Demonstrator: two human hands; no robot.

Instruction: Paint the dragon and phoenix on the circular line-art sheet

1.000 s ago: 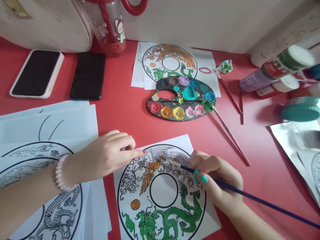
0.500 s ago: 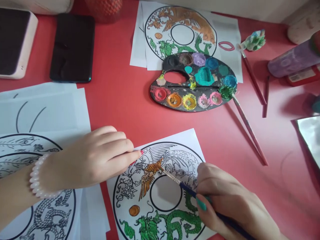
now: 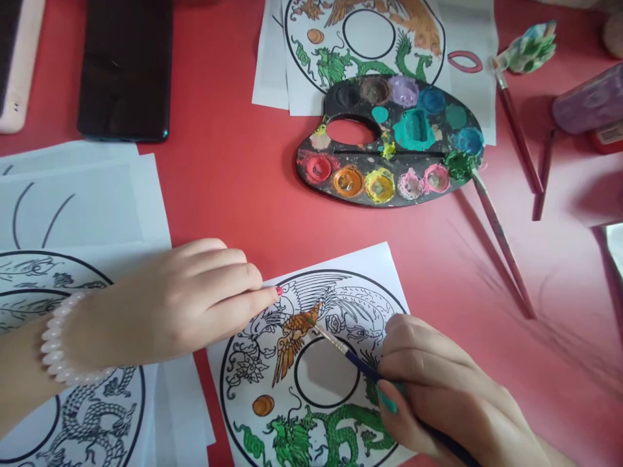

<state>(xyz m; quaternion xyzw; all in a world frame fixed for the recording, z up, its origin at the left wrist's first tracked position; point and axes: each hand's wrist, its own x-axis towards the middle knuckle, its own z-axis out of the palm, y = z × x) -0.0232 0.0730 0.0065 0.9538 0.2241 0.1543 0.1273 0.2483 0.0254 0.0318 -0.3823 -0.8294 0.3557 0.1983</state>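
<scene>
A slim paintbrush with a dark blue handle is pinched in my right hand. Its tip touches the orange-painted body of a phoenix on the printed sheet. That sheet carries a ring design with a green dragon along the bottom and a small orange ball at left. My left hand, wearing a pale bead bracelet, presses on the sheet's upper left edge with its fingers bent and together. Its thumb and most fingertips are hidden. The phoenix's wing top and tail are unpainted line art.
A black paint palette lies beyond the sheet, a second brush leaning on its green well. Behind are another painted sheet, more brushes and a purple bottle. At left lie a black phone and unpainted printed sheets.
The view has shifted a little, and the palette and phone sit higher in the picture. The brush tip stays on the phoenix's body, and my left hand keeps its place on the sheet.
</scene>
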